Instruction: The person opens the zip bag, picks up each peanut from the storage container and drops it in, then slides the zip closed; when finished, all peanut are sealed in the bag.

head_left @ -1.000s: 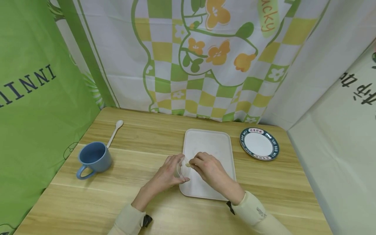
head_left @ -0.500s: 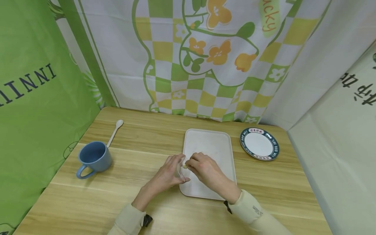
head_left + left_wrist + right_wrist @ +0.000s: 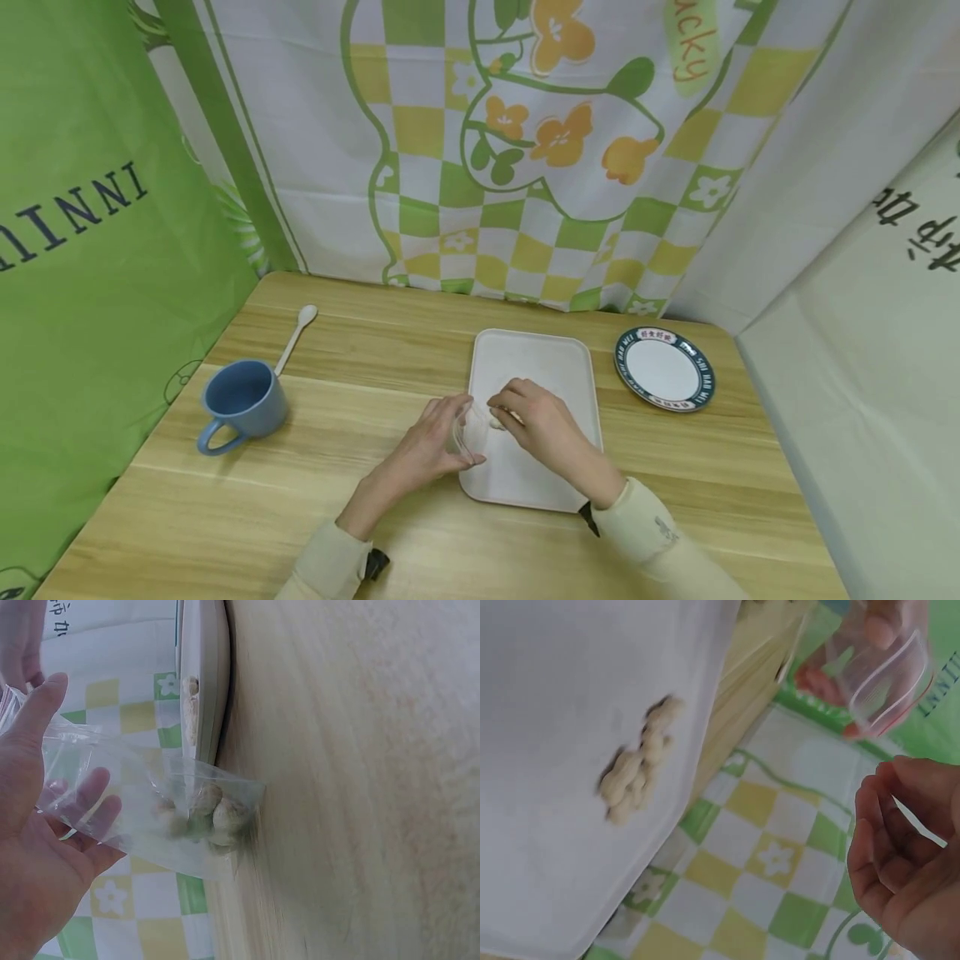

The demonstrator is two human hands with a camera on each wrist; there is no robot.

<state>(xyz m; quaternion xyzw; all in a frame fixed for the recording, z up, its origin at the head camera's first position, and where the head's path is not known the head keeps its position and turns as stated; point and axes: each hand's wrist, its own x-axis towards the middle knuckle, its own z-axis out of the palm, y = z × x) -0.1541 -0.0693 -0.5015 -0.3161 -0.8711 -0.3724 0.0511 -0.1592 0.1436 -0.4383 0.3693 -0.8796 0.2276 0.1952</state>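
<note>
My left hand (image 3: 429, 437) grips a clear zip bag (image 3: 139, 769) near its mouth, thumb on one side and fingers on the other. Several peanuts in shell (image 3: 225, 816) lie at the bottom of the bag in the left wrist view. Over the pale tray (image 3: 566, 362) hovers my right hand (image 3: 542, 418), fingers loosely bent and thumb tip near the index fingertip. No object shows between them in the right wrist view. A small pile of peanuts (image 3: 634, 776) rests on the tray, partly hidden by my right hand in the head view.
A blue mug (image 3: 243, 400) stands on the left of the wooden table (image 3: 360, 342), with a white spoon (image 3: 296, 340) beside it. To the right of the tray lies a white plate (image 3: 663, 371) with a dark patterned rim. Patterned cloths surround the table.
My right hand brought a peanut to the bag's mouth, let it go, and moved back right over the tray. The left hand has kept its place with the bag.
</note>
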